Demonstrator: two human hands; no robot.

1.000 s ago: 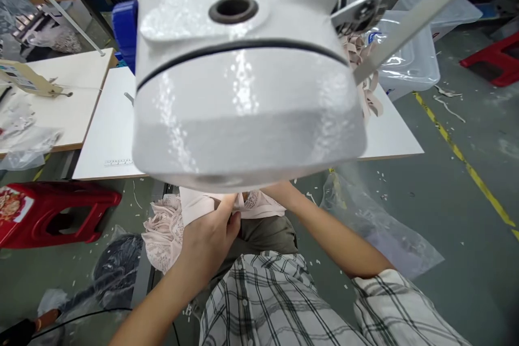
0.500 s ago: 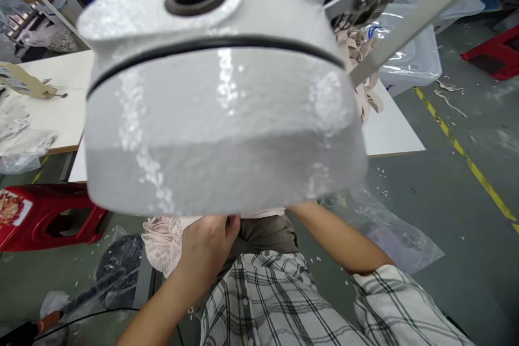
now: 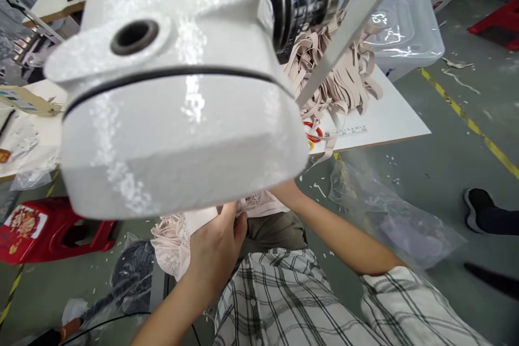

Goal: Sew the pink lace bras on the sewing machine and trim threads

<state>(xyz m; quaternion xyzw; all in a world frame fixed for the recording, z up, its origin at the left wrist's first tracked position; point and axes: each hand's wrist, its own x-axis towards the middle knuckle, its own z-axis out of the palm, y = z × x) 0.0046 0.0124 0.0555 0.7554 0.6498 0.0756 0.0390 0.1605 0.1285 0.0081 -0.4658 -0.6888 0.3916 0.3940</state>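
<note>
The white head of a sewing machine (image 3: 174,113) fills the upper middle and hides most of the work under it. My left hand (image 3: 217,246) reaches up beneath it, fingers pinched on pale pink lace fabric (image 3: 172,240) that hangs over the table edge onto my lap. My right forearm (image 3: 340,235) runs up under the machine; only the wrist shows, and the right hand itself is hidden behind the machine head. A checked shirt sleeve covers my right upper arm.
Beige elastic strips (image 3: 336,75) are heaped on the white table (image 3: 389,119) at the right, with clear plastic bins (image 3: 405,27) behind. A red stool (image 3: 44,230) stands at the left, a plastic bag (image 3: 389,216) lies on the floor, and another person's shoe (image 3: 482,216) shows at right.
The view has shifted right and tilted, so the machine head now sits further left. My left hand keeps its pinch on the fabric and has edged slightly right. The shoe has come into view.
</note>
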